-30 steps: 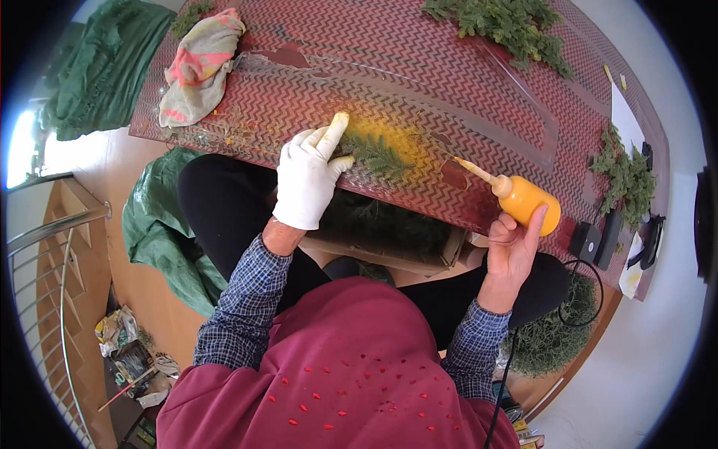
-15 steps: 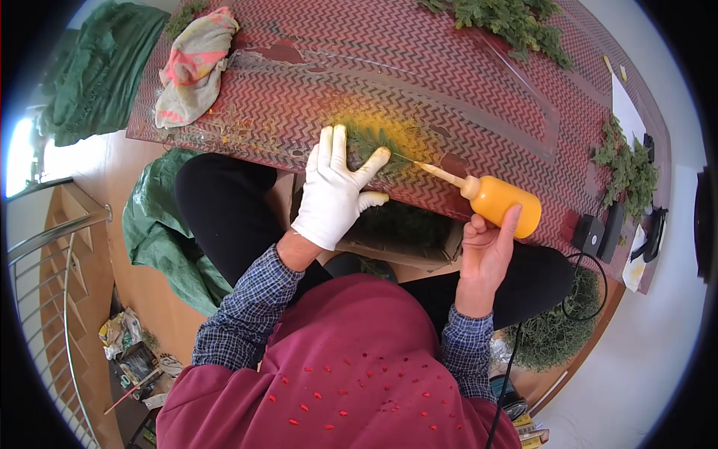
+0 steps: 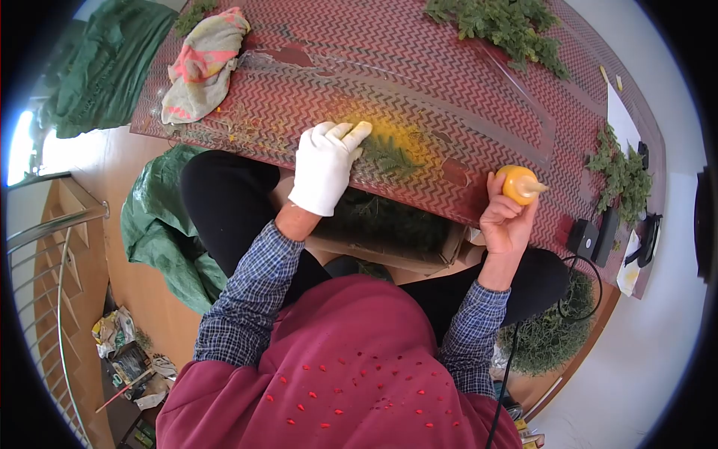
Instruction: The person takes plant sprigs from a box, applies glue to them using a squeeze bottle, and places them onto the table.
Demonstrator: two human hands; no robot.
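Observation:
My left hand, in a white glove with yellow-stained fingertips, is at the near edge of the table. Its fingers are drawn together at the left end of a green leafy sprig, which lies on a yellow-stained patch of the table cover. The exact contact at the fingertips is partly hidden. My bare right hand is wrapped round a yellow squeeze bottle, off to the right of the sprig. The bottle's pale nozzle points right and toward the camera.
The red patterned table cover is worn in places. A stained cloth lies at left, and green foliage at the back and right. Below the edge stands a cardboard box with greenery inside. A black cable hangs at right.
My right hand has moved right with the bottle, swinging its nozzle away from the sprig. My left hand's spread fingers have drawn together, and the sprig now lies differently, to their right.

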